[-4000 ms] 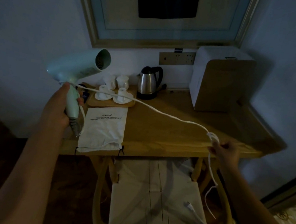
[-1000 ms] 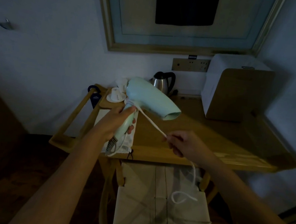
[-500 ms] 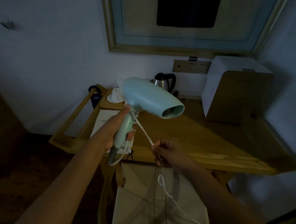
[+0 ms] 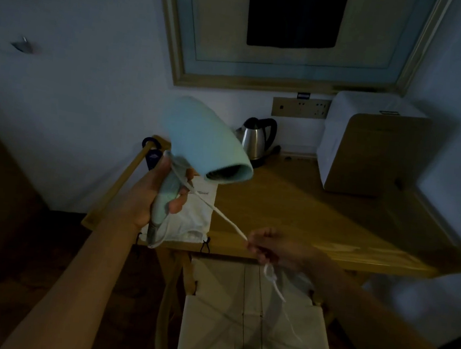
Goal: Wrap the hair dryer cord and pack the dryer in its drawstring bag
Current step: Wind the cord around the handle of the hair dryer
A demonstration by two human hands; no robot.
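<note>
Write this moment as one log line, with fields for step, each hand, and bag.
step: wrapping cord | left hand: grips dryer handle | right hand: pinches cord, taut | bag: on desk, unused

The left hand [image 4: 146, 202] is raised, its fingers [image 4: 176, 204] curled round a pale mint plastic handle [image 4: 166, 196]. The right hand [image 4: 276, 246], lower, pinches a thin white cord [image 4: 219, 215].

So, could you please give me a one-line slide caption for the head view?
Left hand grips the hair dryer while the right hand pinches its cord above the desk.
</note>
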